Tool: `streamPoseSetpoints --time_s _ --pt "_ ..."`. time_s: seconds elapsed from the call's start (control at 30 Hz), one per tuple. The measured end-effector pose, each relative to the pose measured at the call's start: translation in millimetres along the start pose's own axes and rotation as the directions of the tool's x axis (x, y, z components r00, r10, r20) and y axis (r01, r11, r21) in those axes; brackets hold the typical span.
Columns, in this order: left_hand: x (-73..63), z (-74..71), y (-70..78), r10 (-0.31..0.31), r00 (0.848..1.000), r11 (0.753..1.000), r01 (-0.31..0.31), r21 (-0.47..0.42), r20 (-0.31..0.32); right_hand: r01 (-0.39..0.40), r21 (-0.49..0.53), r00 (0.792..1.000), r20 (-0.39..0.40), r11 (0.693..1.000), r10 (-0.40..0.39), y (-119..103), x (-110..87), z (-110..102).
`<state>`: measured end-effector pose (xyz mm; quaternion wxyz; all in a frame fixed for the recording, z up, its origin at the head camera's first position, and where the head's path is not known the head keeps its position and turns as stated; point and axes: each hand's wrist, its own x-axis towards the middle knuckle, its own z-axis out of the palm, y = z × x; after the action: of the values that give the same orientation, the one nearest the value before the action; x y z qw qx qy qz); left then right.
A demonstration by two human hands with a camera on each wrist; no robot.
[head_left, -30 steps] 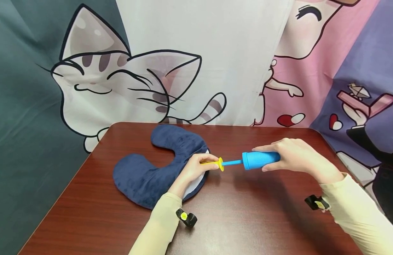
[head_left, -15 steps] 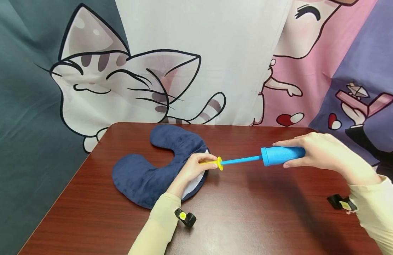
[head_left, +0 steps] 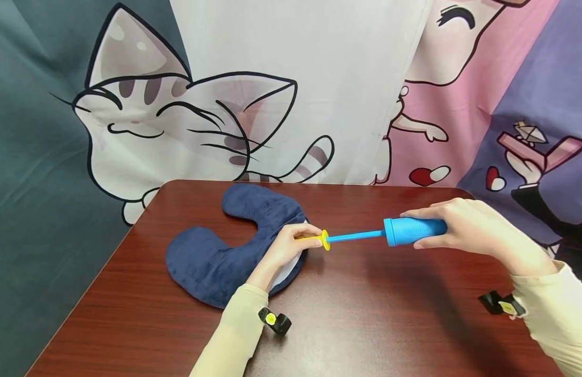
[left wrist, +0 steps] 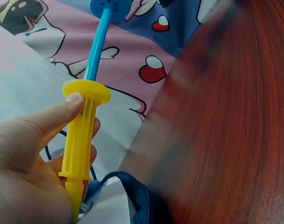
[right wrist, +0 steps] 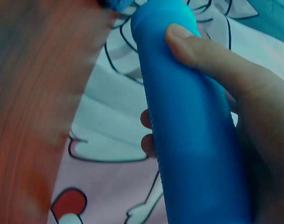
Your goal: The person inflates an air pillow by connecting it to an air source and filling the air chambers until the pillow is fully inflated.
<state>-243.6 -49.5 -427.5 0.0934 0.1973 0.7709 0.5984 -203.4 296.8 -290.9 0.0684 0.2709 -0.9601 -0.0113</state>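
A hand pump with a blue barrel, a thin blue rod and a yellow handle is held level above the table. My left hand grips the yellow handle, thumb up against its round flange in the left wrist view. Around the barrel curls my right hand, its thumb lying along the side in the right wrist view. A long stretch of rod shows between flange and barrel. Under my left hand lies a navy plush U-shaped neck pillow with a white section on its near right side.
The dark red wooden table carries the pillow on its left half. Behind the table hangs a cartoon cloth with cats and hearts. Each sleeve bears a small black camera.
My right hand has pulled the barrel to the right, baring more rod, then come back slightly left in the last half second. My left hand stays nearly still.
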Motion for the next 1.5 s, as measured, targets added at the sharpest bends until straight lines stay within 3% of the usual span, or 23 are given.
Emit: streamPoseSetpoints --time_s 0.43,0.87,1.17,1.3,1.5 --pt "-1.9 0.4 1.3 0.011 1.0 0.999 -0.011 -0.04 -0.004 0.006 -0.006 1.0 0.021 1.0 -0.006 -39 21.1 10" --pt "-3.8 0.9 1.0 0.004 1.0 0.999 -0.005 -0.049 -0.026 0.083 -0.01 0.997 -0.001 0.997 -0.083 -69 53.6 33" --pt "-4.2 5.8 1.6 -0.018 0.999 0.999 0.016 -0.046 -0.035 0.088 0.015 0.996 -0.003 0.996 -0.087 -80 59.4 47" --pt "-5.3 6.5 4.7 -0.007 0.999 1.0 0.007 0.0 -0.038 0.074 0.026 0.997 -0.002 0.997 -0.074 -79 58.9 45" --pt "-11.1 8.6 8.8 0.022 0.996 0.986 -0.007 0.168 -0.087 0.062 0.052 0.998 0.008 0.997 -0.063 -77 58.5 42"
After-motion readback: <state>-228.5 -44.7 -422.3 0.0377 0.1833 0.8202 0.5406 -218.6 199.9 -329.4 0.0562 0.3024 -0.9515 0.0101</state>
